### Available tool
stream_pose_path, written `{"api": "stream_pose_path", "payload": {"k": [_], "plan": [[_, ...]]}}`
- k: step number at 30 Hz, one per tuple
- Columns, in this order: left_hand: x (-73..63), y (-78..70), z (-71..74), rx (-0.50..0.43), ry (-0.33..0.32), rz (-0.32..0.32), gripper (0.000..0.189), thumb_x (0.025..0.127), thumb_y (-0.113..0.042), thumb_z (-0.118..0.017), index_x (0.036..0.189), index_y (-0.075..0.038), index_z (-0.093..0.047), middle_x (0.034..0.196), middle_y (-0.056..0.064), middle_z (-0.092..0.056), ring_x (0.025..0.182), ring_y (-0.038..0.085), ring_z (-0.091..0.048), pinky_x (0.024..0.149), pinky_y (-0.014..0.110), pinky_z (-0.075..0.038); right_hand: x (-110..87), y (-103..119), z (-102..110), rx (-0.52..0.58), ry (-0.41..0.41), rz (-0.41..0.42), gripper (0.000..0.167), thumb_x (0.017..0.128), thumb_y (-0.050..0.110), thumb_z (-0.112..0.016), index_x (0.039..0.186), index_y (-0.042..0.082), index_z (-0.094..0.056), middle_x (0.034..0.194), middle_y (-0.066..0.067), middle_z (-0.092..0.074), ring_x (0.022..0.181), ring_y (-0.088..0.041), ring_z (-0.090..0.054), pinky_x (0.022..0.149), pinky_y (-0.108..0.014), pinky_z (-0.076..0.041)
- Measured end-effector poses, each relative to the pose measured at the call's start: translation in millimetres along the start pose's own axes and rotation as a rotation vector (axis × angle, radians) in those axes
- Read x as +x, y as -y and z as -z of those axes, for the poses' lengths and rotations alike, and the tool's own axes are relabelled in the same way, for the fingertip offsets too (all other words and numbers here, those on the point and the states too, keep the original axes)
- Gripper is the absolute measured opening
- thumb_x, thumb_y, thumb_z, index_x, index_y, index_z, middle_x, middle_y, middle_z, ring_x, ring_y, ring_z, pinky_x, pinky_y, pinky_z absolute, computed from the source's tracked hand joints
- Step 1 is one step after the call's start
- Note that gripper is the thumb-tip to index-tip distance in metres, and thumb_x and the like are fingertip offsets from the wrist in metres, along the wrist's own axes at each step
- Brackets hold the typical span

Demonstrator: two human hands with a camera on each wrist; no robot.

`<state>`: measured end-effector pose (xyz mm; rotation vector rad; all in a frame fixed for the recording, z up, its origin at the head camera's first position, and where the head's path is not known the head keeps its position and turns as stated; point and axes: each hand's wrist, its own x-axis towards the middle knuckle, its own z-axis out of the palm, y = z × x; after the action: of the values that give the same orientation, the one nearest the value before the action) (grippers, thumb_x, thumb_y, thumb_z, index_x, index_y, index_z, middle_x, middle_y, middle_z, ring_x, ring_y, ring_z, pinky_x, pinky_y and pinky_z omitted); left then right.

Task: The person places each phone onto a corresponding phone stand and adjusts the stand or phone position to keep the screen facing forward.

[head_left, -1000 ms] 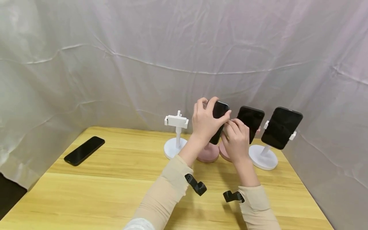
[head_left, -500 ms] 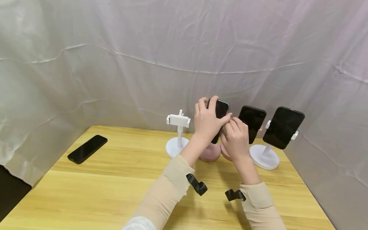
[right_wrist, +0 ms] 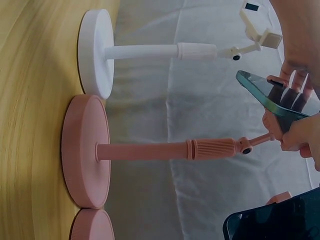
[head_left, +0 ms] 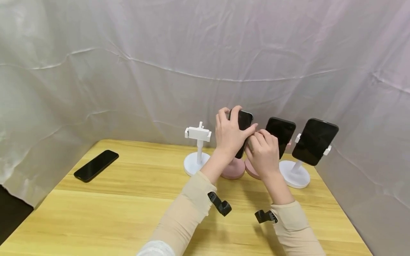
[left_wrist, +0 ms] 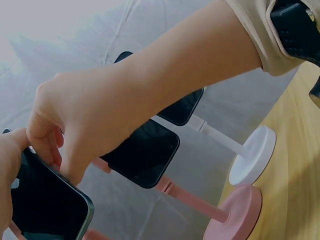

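Observation:
My left hand [head_left: 229, 135] grips a black-screened phone [head_left: 245, 120], its fingers over the left edge and thumb at the right edge. The phone stands tilted at the head of a pink phone stand [head_left: 234, 170]. My right hand [head_left: 264, 151] has its fingers curled at the phone's right side, at the stand's clamp, which they largely hide. In the right wrist view the stand's pink post [right_wrist: 165, 151] runs up to the joint just behind the hands, and the phone's greenish edge [right_wrist: 272, 106] shows. The left wrist view shows the right hand's fingertips [left_wrist: 72, 172] at the phone's rim.
A white phone stand [head_left: 198, 134] with no phone stands left of the hands. To the right, a second phone [head_left: 282, 133] sits on another pink stand, and a third [head_left: 315, 142] on a white stand. A further phone [head_left: 96, 166] lies flat at the table's left.
Both hands stay at the phone and pink stand. The right wrist has shifted slightly to the right. The phone hardly moves, and the view shifts a little.

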<state>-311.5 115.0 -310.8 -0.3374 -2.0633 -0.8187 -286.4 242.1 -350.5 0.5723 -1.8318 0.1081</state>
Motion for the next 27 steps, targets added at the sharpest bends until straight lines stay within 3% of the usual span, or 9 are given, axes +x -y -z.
{"api": "stream_pose_path", "payload": {"k": [7,15,27], "plan": [[0.2,3.0,-4.5,0.049,-0.063,-0.030,0.063,0.079,-0.058,-0.071,0.125,-0.018,-0.053,0.117,0.014,-0.044,0.101,0.024,-0.047,0.082,0.033,-0.048,0.4,-0.1,1.6,0.006,-0.003,0.001,0.011,0.083,0.009,-0.067,0.082,-0.002,-0.064,0.088,-0.016,-0.069,0.097,-0.036,-0.058,0.084,-0.048,-0.043],[-0.9,4.9,-11.5,0.075,-0.091,-0.057,0.062,0.080,-0.059,-0.069,0.123,-0.018,-0.053,0.115,0.013,-0.043,0.099,0.023,-0.047,0.081,0.033,-0.049,-0.5,-0.8,5.9,-0.007,0.015,0.001,0.011,0.082,0.008,-0.068,0.083,-0.002,-0.064,0.087,-0.017,-0.069,0.101,-0.036,-0.058,0.085,-0.049,-0.042],[-2.4,5.9,-20.9,0.055,-0.143,-0.075,0.062,0.077,-0.059,-0.071,0.121,-0.019,-0.054,0.113,0.011,-0.042,0.102,0.022,-0.045,0.078,0.029,-0.049,-4.0,-2.6,8.0,-0.007,0.032,0.003,0.012,0.083,0.008,-0.067,0.085,-0.003,-0.064,0.088,-0.018,-0.069,0.102,-0.036,-0.059,0.086,-0.049,-0.043]]}}
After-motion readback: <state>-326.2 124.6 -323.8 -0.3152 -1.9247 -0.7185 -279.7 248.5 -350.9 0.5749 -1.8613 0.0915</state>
